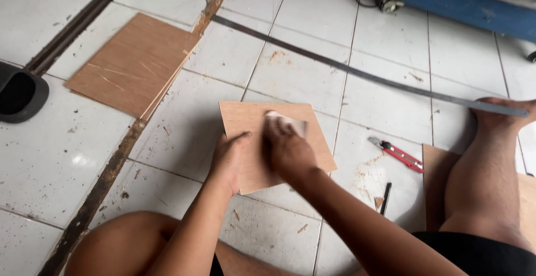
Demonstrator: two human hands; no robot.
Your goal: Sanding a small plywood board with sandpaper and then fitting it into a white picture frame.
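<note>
The left hand (228, 158) grips the near-left edge of a small plywood panel (312, 142) lying on the tiled floor (50, 164), fingers curled over it. The right hand (287, 147) presses a pale sanding pad (286, 122) flat (slightly blurred). The panel could skid if that grip loosens. Open tile lies ahead; a red utility knife (397, 154) lies right.
</note>
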